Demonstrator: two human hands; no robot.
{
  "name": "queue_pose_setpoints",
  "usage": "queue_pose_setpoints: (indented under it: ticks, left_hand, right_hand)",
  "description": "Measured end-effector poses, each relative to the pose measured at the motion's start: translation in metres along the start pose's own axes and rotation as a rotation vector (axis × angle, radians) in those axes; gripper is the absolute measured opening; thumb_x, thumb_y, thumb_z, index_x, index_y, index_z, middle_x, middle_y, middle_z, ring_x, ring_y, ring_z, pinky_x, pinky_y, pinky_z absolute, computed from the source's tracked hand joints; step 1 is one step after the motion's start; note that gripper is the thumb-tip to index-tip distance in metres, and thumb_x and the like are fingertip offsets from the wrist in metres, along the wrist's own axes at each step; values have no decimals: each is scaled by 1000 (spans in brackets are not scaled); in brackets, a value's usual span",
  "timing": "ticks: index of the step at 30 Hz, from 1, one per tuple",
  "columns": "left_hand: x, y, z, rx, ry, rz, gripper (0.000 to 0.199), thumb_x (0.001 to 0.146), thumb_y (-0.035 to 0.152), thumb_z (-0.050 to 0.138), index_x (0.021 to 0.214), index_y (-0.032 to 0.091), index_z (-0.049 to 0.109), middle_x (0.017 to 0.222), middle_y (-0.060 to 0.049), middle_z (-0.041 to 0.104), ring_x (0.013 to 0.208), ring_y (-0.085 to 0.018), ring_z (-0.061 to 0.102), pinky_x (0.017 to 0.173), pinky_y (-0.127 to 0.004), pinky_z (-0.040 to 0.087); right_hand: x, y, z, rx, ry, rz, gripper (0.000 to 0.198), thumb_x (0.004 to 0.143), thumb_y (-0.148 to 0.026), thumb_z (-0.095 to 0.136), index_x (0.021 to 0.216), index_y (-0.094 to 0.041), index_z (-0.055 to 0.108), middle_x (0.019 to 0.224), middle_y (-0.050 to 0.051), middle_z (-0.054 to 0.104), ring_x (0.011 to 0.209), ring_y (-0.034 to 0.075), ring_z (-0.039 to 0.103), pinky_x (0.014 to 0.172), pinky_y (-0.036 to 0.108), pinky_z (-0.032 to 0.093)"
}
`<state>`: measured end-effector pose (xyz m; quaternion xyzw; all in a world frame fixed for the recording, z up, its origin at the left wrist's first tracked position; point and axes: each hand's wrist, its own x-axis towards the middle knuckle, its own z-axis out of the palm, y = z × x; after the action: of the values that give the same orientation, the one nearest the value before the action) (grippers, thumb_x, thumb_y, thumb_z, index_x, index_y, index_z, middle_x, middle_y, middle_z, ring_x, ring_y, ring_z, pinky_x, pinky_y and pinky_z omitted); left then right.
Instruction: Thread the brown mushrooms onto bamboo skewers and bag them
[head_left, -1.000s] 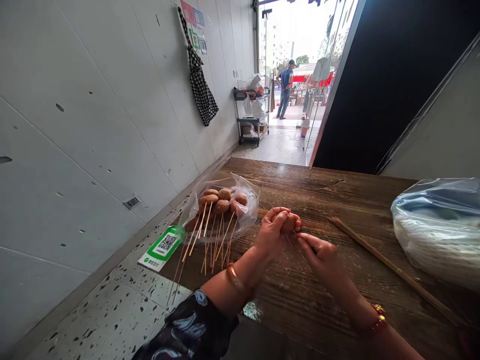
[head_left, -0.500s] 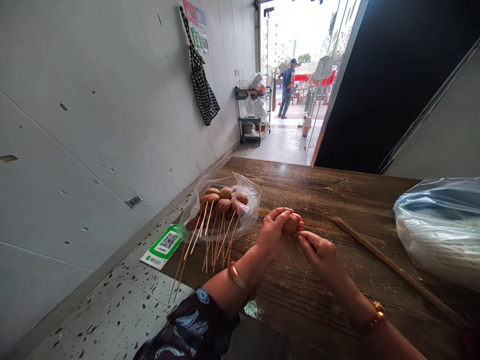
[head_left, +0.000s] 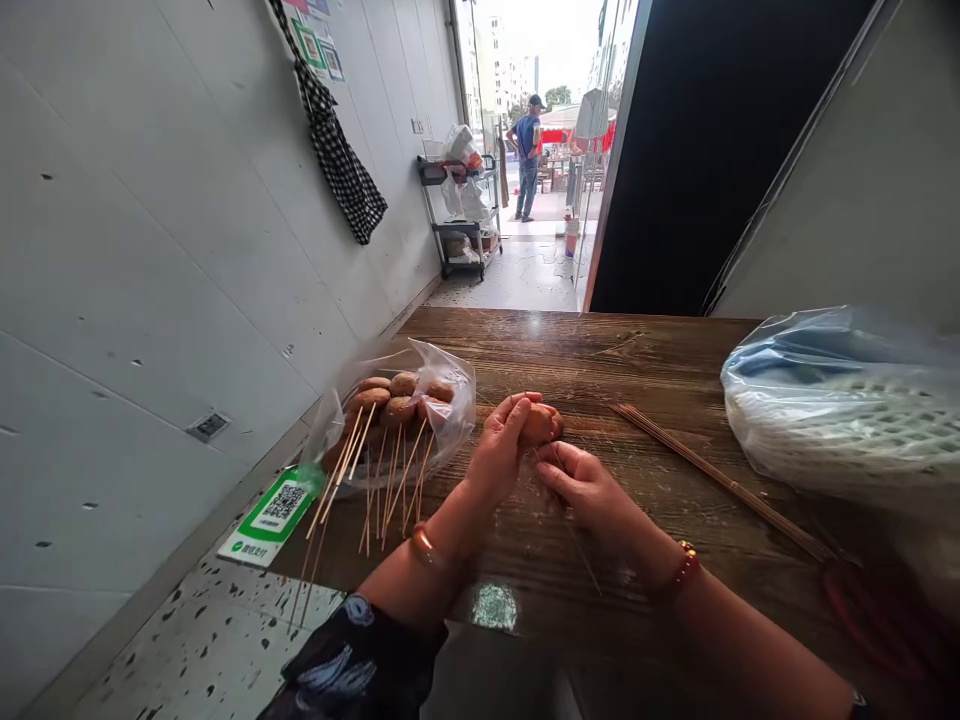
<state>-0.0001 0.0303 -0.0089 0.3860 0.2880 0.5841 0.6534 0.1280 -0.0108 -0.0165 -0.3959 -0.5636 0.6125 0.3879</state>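
Observation:
My left hand (head_left: 504, 440) is closed around a smooth, brown, rounded food piece (head_left: 537, 425) above the wooden table. Just below it, my right hand (head_left: 581, 480) pinches a thin bamboo skewer (head_left: 587, 560), whose lower part slants down toward me. The skewer's tip is hidden by the fingers, so I cannot tell how far it enters the piece. Left of my hands, several similar brown pieces (head_left: 399, 410) lie in an open clear plastic bag (head_left: 454, 425), with bamboo skewers (head_left: 390, 480) sticking out toward me.
Loose bamboo skewers (head_left: 720, 480) lie in a bundle on the table (head_left: 570, 350) at right. Beyond them sits a clear bag (head_left: 832, 410) of white netted material. A green QR card (head_left: 270, 515) rests at the left edge. A trolley (head_left: 461, 215) and a person (head_left: 527, 160) are farther off.
The view has swung right, so everything sits farther left in the picture. My right hand has drawn in under the brown piece, and the skewer below it now shows more clearly.

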Motion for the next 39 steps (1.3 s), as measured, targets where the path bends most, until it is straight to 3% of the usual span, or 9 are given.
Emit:
queue_pose_setpoints:
  ticks: [5, 9, 12, 16, 20, 25, 29, 34, 39]
  left_hand:
    - [13, -12, -17, 206, 93, 80, 48, 88, 56, 51, 112, 16, 59, 100, -10, 67, 87, -19, 63, 80, -35, 49]
    - [23, -18, -28, 670, 92, 193, 41, 86, 45, 56, 116, 18, 60, 107, -11, 65, 95, -22, 61, 89, -39, 48]
    - [26, -23, -29, 974, 9, 310, 35, 81, 36, 62, 113, 20, 64, 119, -12, 62, 114, -27, 55, 104, -44, 37]
    - [27, -31, -28, 1071, 5, 328, 28, 76, 31, 68, 102, 21, 68, 120, -13, 62, 123, -32, 48, 111, -48, 25]
    - [26, -34, -25, 1002, 13, 303, 27, 67, 25, 76, 91, 23, 66, 108, -11, 63, 117, -31, 49, 110, -46, 25]
    - [23, -32, -18, 868, -56, 298, 26, 62, 16, 76, 84, 22, 64, 87, -5, 60, 94, -25, 53, 96, -40, 38]
    - [22, -24, -16, 740, -5, 255, 34, 59, 13, 77, 90, 20, 66, 85, -3, 60, 84, -19, 53, 83, -32, 43]
    - [23, -6, -25, 211, 97, 23, 51, 65, 23, 76, 113, 18, 60, 98, -5, 63, 84, -16, 59, 73, -29, 48]
    - [24, 6, -33, -117, 111, 5, 49, 65, 18, 73, 112, 17, 58, 101, -5, 64, 83, -14, 60, 63, -22, 45]
  right_hand:
    - [-2, -10, -16, 53, 215, -63, 33, 82, -50, 61, 92, -19, 55, 60, -8, 48, 44, 7, 40, 43, 22, 31]
    - [-6, -18, -34, 77, 362, -131, 29, 85, -47, 61, 95, -20, 57, 63, -7, 50, 46, 6, 42, 41, 20, 32]
    - [-7, -20, -43, 116, 392, -155, 30, 83, -46, 63, 98, -21, 57, 62, -7, 50, 45, 6, 43, 40, 20, 31]
    - [-7, -21, -43, 76, 325, -142, 32, 82, -49, 62, 93, -19, 57, 61, -7, 51, 44, 7, 44, 40, 20, 32]
    - [-8, -21, -39, 12, 252, -116, 35, 83, -53, 60, 88, -19, 56, 59, -6, 51, 42, 7, 44, 39, 21, 32]
    - [-10, -19, -37, -35, 208, -126, 34, 85, -53, 58, 80, -20, 55, 58, -6, 52, 41, 7, 45, 39, 22, 33]
    - [-10, -19, -37, -32, 209, -105, 34, 85, -53, 58, 77, -20, 53, 56, -6, 51, 41, 8, 45, 40, 22, 33]
    - [-10, -16, -36, -65, 172, -64, 35, 85, -53, 57, 74, -20, 51, 54, -7, 51, 38, 7, 43, 39, 21, 32]
    - [-11, -9, -26, -120, 61, 24, 38, 86, -56, 55, 70, -21, 48, 50, -7, 51, 35, 7, 42, 36, 22, 30]
